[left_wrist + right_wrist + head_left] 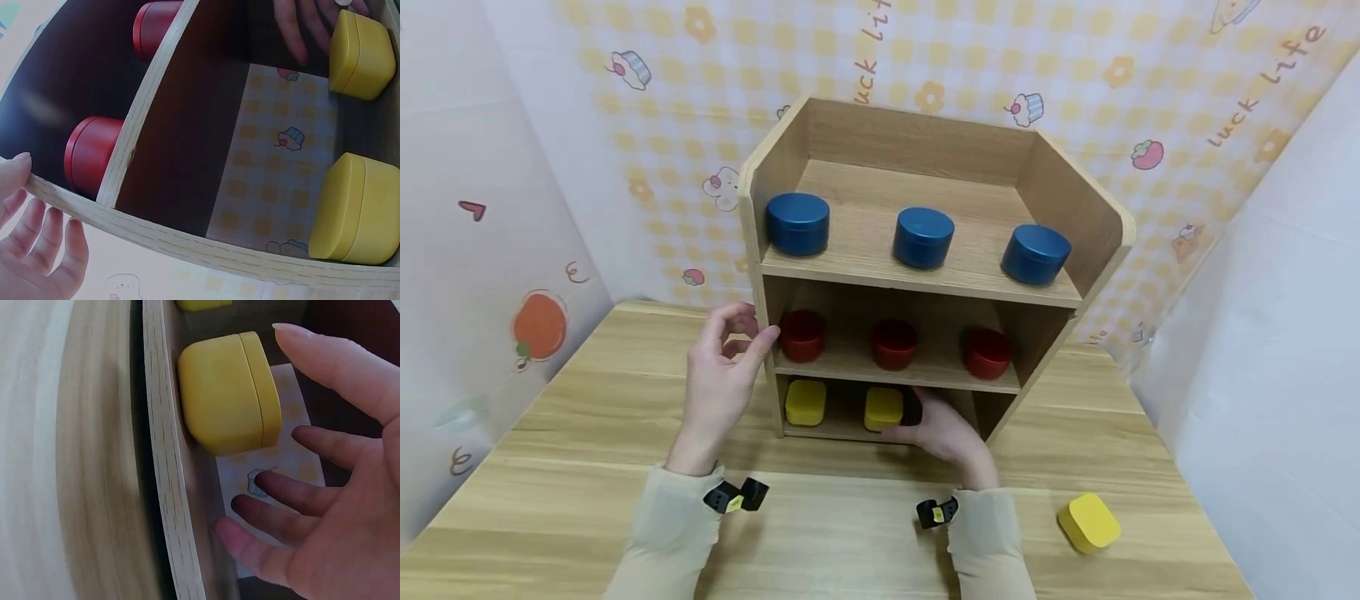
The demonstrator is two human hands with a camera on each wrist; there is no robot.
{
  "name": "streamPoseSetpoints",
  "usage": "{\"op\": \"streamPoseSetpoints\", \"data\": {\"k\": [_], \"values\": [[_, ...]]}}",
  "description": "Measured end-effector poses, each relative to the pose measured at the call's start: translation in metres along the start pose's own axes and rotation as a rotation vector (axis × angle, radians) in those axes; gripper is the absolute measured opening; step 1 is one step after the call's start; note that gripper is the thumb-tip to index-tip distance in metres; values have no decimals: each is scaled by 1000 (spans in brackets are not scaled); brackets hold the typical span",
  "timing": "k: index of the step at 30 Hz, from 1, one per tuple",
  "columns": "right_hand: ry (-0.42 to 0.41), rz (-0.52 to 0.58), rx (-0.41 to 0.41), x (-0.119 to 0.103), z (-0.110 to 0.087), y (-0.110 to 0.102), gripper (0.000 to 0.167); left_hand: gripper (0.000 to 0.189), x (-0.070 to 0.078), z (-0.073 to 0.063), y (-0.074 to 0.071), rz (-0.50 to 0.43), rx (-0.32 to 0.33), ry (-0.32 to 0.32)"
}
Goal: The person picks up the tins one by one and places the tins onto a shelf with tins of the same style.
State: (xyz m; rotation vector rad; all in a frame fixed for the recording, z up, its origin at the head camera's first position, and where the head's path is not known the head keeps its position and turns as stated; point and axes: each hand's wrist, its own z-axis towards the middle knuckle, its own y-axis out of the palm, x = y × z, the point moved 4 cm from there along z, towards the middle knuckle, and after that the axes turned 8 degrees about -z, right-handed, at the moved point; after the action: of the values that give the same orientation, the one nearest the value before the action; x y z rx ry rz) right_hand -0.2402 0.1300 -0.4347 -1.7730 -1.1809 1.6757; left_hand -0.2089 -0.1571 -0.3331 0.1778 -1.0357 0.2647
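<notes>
A three-tier wooden shelf (880, 279) stands on the table. My left hand (722, 367) holds the front edge of its left side panel, thumb inside and fingers outside in the left wrist view. My right hand (951, 429) reaches into the bottom tier, beside the middle yellow box (883, 408). In the right wrist view that hand's thumb and fingers (300, 494) are spread and apart from the box. Another rounded yellow box (806, 403) sits at the bottom left, and a third yellow box (1090, 523) lies on the table at the right.
Three red tins (895, 344) stand in a row on the middle tier. On the top tier are three blue tins (923, 238) near the front edge. The wooden table (835, 533) reaches to patterned cloth walls (677, 167) behind and at the sides.
</notes>
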Motion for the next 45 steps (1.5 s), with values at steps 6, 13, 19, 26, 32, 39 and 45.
{"op": "streamPoseSetpoints", "data": {"k": [6, 13, 19, 26, 32, 39, 45], "values": [[-52, -24, 54, 3, -11, 1, 92, 29, -1, -1, -1, 2, 8, -6], [-68, -67, 108, 8, -32, -2, 85, 31, -2, -2, -2, -3, 15, 5], [-89, -71, 140, 16, -54, -15, 82, 32, -1, -1, 1, -19, 10, 9], [-154, -87, 138, 26, -78, -25, 73, 31, -2, -2, 4, -10, 2, 11], [-259, -151, 194, 35, -106, -40, 62, 31, 0, -2, 4, -22, 5, 0], [-285, -298, 323, 51, -135, -56, 60, 30, 1, -2, 3, -16, 9, 0], [-362, -336, 434, 68, -150, -65, 60, 31, 1, -3, 3, -23, 12, 3]]}}
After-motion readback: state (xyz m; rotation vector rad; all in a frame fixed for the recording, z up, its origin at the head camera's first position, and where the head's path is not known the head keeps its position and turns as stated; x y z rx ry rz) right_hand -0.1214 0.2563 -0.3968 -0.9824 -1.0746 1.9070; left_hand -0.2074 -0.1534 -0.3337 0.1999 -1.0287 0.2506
